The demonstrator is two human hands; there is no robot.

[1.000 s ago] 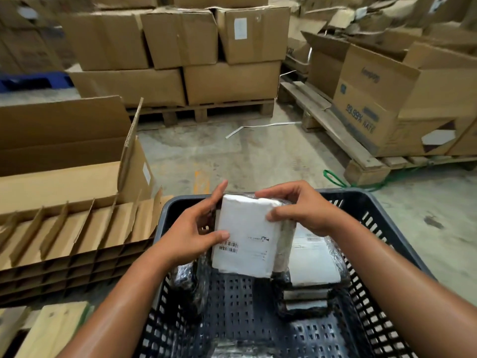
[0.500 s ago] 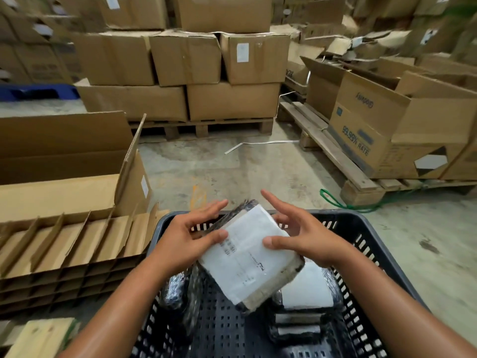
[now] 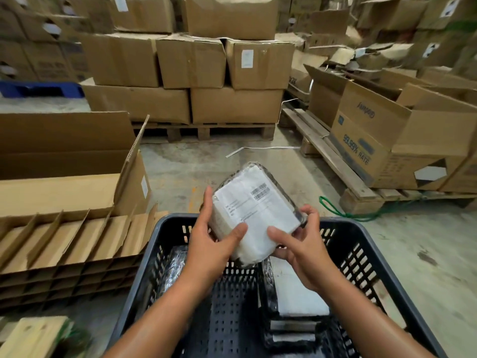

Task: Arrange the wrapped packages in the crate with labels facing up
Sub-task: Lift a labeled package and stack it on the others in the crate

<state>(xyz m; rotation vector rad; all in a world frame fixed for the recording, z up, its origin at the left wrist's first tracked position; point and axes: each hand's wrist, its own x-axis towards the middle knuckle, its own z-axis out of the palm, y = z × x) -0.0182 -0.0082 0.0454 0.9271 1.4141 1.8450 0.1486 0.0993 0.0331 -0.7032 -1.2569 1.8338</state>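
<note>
Holding the white, clear-film-wrapped rectangular package (image 3: 254,210) label-up above the far rim of the black perforated plastic crate (image 3: 361,257), your left hand (image 3: 209,244) and right hand (image 3: 299,244) pinch only its near edges, so slick film could slip and flip it.

wrapped package (image 3: 254,210) label up, tilted above crate (image 3: 371,257).

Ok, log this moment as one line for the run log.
stage: orienting | held: wrapped package, label side toward camera | left hand: gripping | right hand: gripping | position: above crate | stack in crate
</note>
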